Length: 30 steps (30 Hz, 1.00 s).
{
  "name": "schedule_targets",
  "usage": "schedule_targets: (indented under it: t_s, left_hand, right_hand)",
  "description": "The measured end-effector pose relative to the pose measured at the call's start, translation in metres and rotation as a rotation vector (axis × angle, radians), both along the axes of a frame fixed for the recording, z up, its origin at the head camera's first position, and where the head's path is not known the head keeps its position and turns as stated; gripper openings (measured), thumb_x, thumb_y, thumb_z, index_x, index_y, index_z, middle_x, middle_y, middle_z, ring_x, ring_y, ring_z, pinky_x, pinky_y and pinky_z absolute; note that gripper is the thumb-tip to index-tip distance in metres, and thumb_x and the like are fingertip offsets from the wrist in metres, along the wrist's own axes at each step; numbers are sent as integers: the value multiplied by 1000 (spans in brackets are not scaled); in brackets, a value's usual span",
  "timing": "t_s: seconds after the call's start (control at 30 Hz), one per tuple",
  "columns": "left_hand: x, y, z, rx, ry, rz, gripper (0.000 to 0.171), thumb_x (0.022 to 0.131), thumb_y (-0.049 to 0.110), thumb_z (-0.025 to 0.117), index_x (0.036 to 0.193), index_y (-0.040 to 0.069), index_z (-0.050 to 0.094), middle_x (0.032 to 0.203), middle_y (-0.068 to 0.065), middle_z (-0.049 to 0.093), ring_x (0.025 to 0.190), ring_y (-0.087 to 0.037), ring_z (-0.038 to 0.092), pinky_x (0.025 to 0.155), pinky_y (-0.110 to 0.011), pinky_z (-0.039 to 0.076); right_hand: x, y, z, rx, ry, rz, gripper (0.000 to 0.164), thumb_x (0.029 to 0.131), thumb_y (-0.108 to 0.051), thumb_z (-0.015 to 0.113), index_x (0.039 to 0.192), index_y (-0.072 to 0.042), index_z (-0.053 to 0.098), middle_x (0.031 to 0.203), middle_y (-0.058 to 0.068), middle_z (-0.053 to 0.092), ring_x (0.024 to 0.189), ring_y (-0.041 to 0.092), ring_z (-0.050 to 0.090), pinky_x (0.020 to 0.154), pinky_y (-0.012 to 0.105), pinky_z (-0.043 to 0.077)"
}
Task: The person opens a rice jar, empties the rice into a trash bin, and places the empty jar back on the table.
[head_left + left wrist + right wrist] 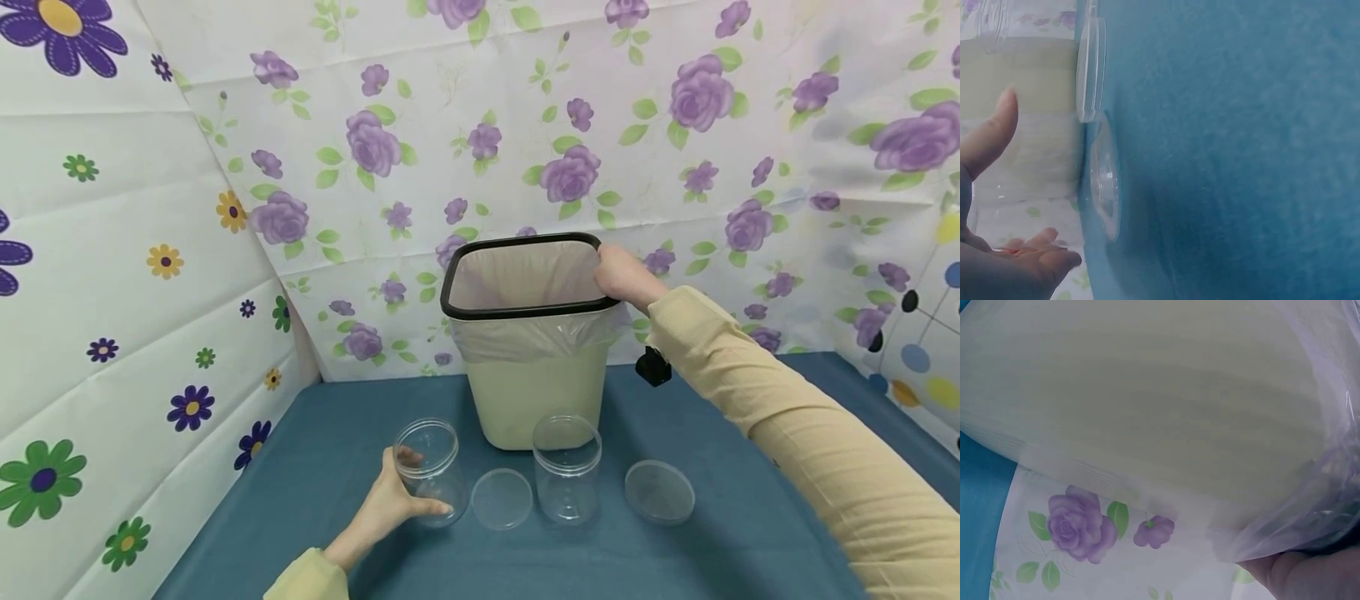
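Note:
A clear plastic jar (431,479) stands without a lid on the blue cloth. My left hand (392,504) holds it, thumb in front and fingers round the far side. The jar's base (1105,181) shows in the left wrist view, between thumb and fingers. Behind stands a cream trash bin (536,400) with a black rim and a clear liner folded over its edge. At the rim's right side, my right hand (626,277) grips the bin; the liner (1335,469) hangs beside that hand in the right wrist view. The grip's inner side is hidden.
A second lidless clear jar (567,479) stands in front of the bin. One clear lid (502,498) lies between the jars, another lid (659,492) lies to the right. Floral sheets (375,208) close off the back and sides of the blue cloth (300,467).

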<state>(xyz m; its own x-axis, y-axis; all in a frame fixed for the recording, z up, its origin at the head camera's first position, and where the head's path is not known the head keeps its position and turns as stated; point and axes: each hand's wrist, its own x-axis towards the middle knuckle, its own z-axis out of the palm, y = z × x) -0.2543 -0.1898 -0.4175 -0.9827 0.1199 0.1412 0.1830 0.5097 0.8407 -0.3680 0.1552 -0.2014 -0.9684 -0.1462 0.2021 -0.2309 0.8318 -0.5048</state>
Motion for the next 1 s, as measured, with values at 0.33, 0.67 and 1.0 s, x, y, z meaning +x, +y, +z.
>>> schedule_targets:
  t_s: [0.33, 0.67, 1.0]
  left_hand:
    - [4, 0, -2, 14, -3, -13, 98, 55, 13, 87, 125, -6, 21, 127, -26, 41, 119, -44, 32, 93, -55, 26]
    - [9, -13, 23, -12, -90, -85, 106, 64, 26, 82, 137, -3, 11, 136, -29, 22, 126, -45, 15, 94, -58, 20]
    - [4, -18, 63, 118, 34, -80, 63, 88, 33, 58, 136, 8, 26, 142, -14, 22, 131, -28, 15, 99, -52, 16]
  right_hand:
    - [0, 2, -1, -76, -17, 29, 26, 80, 9, 29, 99, 10, 46, 94, 21, 47, 86, 32, 43, 76, 42, 37]
    - [1, 3, -3, -124, -23, 29, 27, 81, 8, 26, 100, 9, 47, 95, 20, 47, 90, 32, 43, 79, 43, 35]
    - [0, 7, -3, -176, -14, 45, 34, 79, 8, 25, 105, 10, 47, 99, 22, 47, 92, 33, 41, 80, 43, 34]
